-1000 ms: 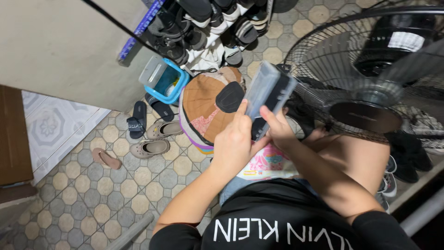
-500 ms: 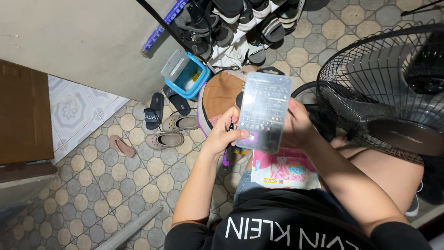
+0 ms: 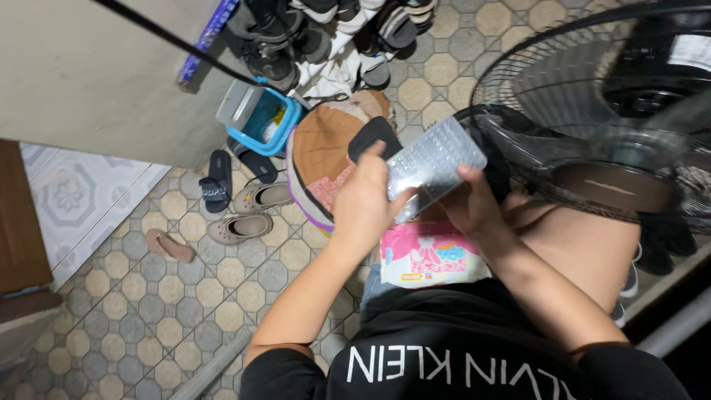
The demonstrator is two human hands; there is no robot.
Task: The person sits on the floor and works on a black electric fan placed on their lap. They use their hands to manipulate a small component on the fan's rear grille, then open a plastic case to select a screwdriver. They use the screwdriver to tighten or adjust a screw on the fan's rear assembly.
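From up here I see both hands wrapped around a clear, flat plastic packet with a pattern of small raised dots point(image 3: 435, 167). The left hand point(image 3: 363, 204) is curled closed on the packet's near left edge, its thumb lying up along that side. The right hand point(image 3: 474, 204) grips the lower right edge, fingers folded round it. The packet sits just in front of the person's chest, above the lap, and close to the wire guard of a large black floor fan point(image 3: 592, 126).

Half a second ago the packet stood nearly upright, its broad face turned to the camera. Now it is tipped over, its long side running up and to the right towards the fan, and the hands have drawn closer together beneath it. To my eye the packet is being turned over or worked at one end, not set down.

On the lap under the hands lies a pink printed pack with cartoon figures point(image 3: 429, 255). Beyond the hands a brown and tan patchwork bag point(image 3: 322, 148) rests on the tiled floor point(image 3: 126, 311). A blue plastic tub with a grey lid point(image 3: 259, 115) stands beside the bag, below a heap of dark shoes point(image 3: 311, 37). Beige slip-on shoes point(image 3: 248, 215) and a black slide sandal point(image 3: 215, 185) lie well off to the left.
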